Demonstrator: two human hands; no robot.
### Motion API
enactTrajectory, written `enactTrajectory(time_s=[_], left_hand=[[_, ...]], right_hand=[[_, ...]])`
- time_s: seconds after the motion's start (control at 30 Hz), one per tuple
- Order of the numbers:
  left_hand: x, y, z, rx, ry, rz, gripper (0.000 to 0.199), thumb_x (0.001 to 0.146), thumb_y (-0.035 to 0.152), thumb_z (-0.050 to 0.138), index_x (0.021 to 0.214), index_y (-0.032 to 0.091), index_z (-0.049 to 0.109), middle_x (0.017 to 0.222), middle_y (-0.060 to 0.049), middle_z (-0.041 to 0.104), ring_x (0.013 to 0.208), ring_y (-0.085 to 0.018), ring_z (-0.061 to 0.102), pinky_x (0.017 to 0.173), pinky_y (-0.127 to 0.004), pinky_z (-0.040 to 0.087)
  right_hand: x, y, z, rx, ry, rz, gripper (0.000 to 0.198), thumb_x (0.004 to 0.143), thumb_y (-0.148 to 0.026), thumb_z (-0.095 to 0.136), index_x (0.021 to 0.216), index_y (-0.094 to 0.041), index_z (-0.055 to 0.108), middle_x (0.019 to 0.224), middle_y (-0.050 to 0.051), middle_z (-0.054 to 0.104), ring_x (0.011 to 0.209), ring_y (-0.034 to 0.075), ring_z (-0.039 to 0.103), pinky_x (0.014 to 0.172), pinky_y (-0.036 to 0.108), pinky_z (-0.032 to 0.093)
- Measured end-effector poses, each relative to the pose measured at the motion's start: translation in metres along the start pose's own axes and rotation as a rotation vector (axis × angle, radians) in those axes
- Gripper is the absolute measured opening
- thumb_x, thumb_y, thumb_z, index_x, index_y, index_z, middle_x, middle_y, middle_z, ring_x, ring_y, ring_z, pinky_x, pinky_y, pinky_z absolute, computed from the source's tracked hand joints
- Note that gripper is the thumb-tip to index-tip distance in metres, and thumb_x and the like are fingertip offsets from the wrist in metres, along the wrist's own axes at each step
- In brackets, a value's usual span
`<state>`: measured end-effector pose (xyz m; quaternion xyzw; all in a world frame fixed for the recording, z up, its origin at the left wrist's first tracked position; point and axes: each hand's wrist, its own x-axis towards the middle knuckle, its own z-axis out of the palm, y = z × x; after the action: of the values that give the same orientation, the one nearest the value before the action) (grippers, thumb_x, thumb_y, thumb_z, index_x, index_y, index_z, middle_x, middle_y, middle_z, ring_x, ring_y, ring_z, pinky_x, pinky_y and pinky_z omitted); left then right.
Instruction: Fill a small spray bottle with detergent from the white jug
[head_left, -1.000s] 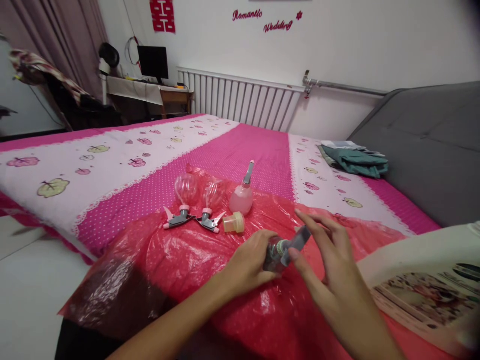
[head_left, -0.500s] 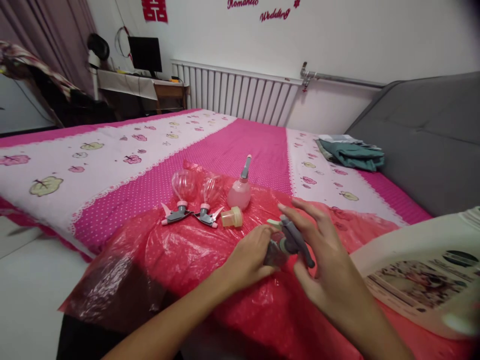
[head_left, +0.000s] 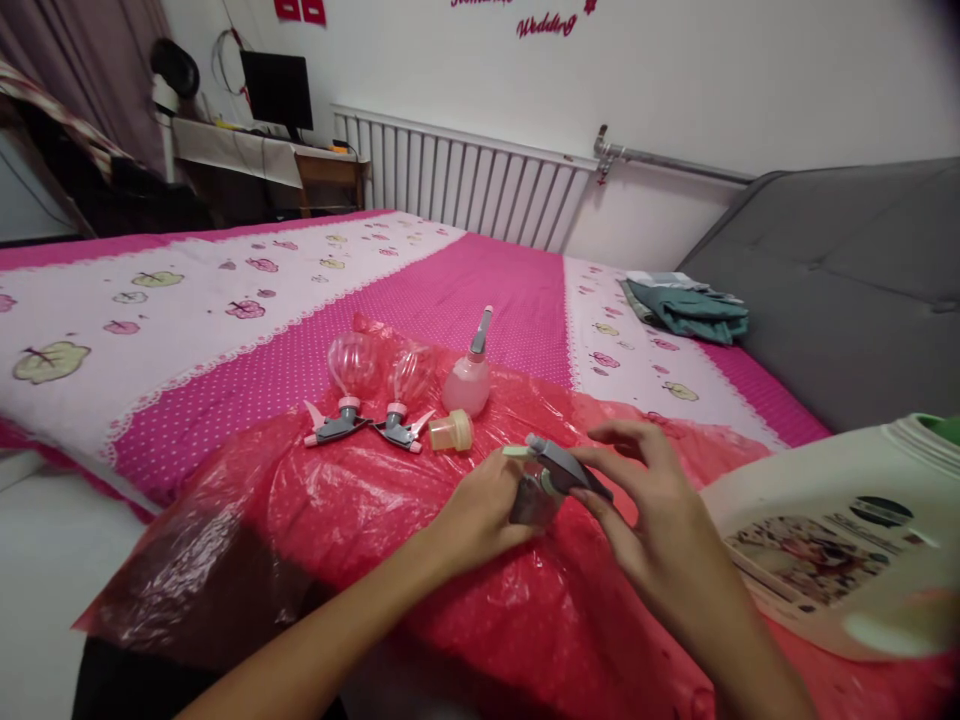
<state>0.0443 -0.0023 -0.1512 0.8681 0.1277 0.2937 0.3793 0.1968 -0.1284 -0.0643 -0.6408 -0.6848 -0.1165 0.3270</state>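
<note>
My left hand is wrapped round the small clear body of a spray bottle, much of it hidden by the fingers. On top sits its grey spray head with a pale green trigger. The thumb and index finger of my right hand pinch the back end of that head, while the other fingers stay raised. Beyond the hands, two clear round spray bottles lie with their grey and pink heads towards me. Beside them a round spray bottle of pinkish liquid stands upright, with a yellowish cap in front.
A red plastic sheet covers the near part of the bed. Close on my right is a large white jug with a printed label. Folded clothes lie near the grey headboard.
The fingers of my right hand, spread around the spray head before, have closed on its back end. My left hand keeps its hold on the bottle. The view has shifted slightly.
</note>
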Motion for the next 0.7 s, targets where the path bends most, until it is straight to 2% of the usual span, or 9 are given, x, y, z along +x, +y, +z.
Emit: enactTrajectory(time_s=[0.1, 0.23, 0.3, 0.37, 0.43, 0.5, 0.6, 0.7], left_hand=[[0.0, 0.001, -0.001, -0.014, -0.001, -0.007, 0.045, 0.09, 0.032, 0.072, 0.129, 0.024, 0.053, 0.126, -0.01, 0.062, 0.115, -0.03, 0.062, 0.1, -0.047, 0.051], [0.001, 0.001, -0.002, -0.021, 0.003, -0.028, 0.055, 0.09, 0.046, 0.074, 0.134, 0.024, 0.048, 0.127, -0.01, 0.061, 0.113, -0.029, 0.063, 0.097, -0.045, 0.053], [0.001, 0.001, -0.002, -0.011, 0.005, -0.034, 0.057, 0.09, 0.047, 0.073, 0.135, 0.024, 0.047, 0.129, -0.01, 0.061, 0.114, -0.03, 0.063, 0.097, -0.045, 0.053], [0.001, 0.002, -0.001, -0.001, 0.022, -0.043, 0.057, 0.09, 0.046, 0.073, 0.135, 0.023, 0.046, 0.129, -0.011, 0.062, 0.115, -0.03, 0.064, 0.098, -0.046, 0.053], [0.0, 0.003, 0.0, 0.016, 0.041, -0.045, 0.057, 0.089, 0.043, 0.073, 0.135, 0.022, 0.045, 0.13, -0.012, 0.062, 0.116, -0.031, 0.064, 0.099, -0.047, 0.053], [0.0, 0.004, 0.002, 0.035, 0.05, -0.038, 0.055, 0.088, 0.04, 0.074, 0.132, 0.022, 0.046, 0.128, -0.012, 0.062, 0.116, -0.032, 0.064, 0.1, -0.047, 0.053], [-0.001, 0.004, 0.004, 0.075, 0.033, -0.01, 0.054, 0.087, 0.03, 0.074, 0.132, 0.023, 0.045, 0.13, -0.012, 0.06, 0.12, -0.032, 0.061, 0.102, -0.048, 0.051], [-0.001, 0.002, 0.006, 0.107, 0.016, 0.016, 0.06, 0.085, 0.023, 0.074, 0.136, 0.024, 0.042, 0.134, -0.013, 0.058, 0.124, -0.033, 0.059, 0.104, -0.05, 0.05]], right_hand=[[0.003, 0.003, -0.005, 0.015, -0.021, -0.03, 0.027, 0.1, -0.017, 0.047, 0.112, -0.027, 0.069, 0.128, 0.007, 0.048, 0.12, 0.016, 0.052, 0.097, 0.033, 0.053], [0.008, 0.002, -0.012, 0.068, -0.049, 0.009, 0.032, 0.102, -0.019, 0.042, 0.1, -0.027, 0.072, 0.13, 0.006, 0.047, 0.126, 0.016, 0.05, 0.1, 0.031, 0.05], [0.008, -0.002, -0.012, 0.115, -0.053, 0.073, 0.029, 0.106, -0.029, 0.042, 0.108, -0.029, 0.071, 0.13, 0.006, 0.048, 0.124, 0.016, 0.052, 0.099, 0.03, 0.05], [0.005, -0.009, -0.009, 0.12, -0.019, 0.183, 0.032, 0.107, -0.047, 0.045, 0.125, -0.031, 0.066, 0.128, 0.007, 0.051, 0.119, 0.018, 0.055, 0.096, 0.032, 0.05], [0.0, -0.015, -0.005, 0.067, 0.031, 0.311, 0.052, 0.102, -0.067, 0.048, 0.133, -0.028, 0.061, 0.123, 0.009, 0.055, 0.113, 0.022, 0.058, 0.093, 0.036, 0.05], [-0.006, -0.019, -0.001, 0.042, 0.025, 0.418, 0.062, 0.097, -0.075, 0.049, 0.13, -0.025, 0.061, 0.117, 0.009, 0.06, 0.107, 0.025, 0.061, 0.087, 0.038, 0.05], [-0.014, -0.02, -0.002, 0.103, -0.063, 0.442, 0.051, 0.099, -0.063, 0.049, 0.13, -0.024, 0.059, 0.113, 0.006, 0.065, 0.1, 0.024, 0.065, 0.077, 0.034, 0.049], [-0.015, -0.016, -0.011, 0.059, -0.075, 0.287, 0.042, 0.1, -0.045, 0.047, 0.136, -0.025, 0.056, 0.117, 0.006, 0.065, 0.102, 0.023, 0.065, 0.079, 0.034, 0.049]])
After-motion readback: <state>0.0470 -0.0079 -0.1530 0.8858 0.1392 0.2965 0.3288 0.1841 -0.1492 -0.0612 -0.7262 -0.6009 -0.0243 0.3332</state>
